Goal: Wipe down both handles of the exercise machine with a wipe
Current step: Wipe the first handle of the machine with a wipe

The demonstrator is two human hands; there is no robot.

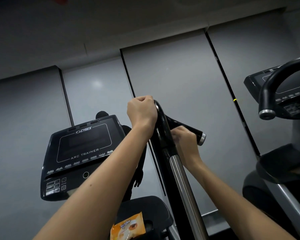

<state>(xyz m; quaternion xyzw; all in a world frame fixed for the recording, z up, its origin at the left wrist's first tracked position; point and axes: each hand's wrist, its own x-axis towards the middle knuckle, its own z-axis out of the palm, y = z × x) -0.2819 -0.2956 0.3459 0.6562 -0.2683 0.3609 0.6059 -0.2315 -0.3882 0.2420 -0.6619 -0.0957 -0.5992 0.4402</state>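
Handle [163, 123], black and curved, is mounted on top of a silver tube [180, 170]. Its top bend is gripped by the left hand [142, 110], with the fingers curled over it. Its side branch is gripped by the right hand [184, 137], fingers wrapped round it just beside the silver end cap [202, 138]. Whether a wipe lies under either hand cannot be told. Left of the handle a console [81, 153] is noted. Below the handle is an orange packet [128, 226], and well to its right a second machine [280, 163].

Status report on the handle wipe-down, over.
Left hand grips handle top. Right hand grips its end bar; wipe hidden. Nothing blocking.
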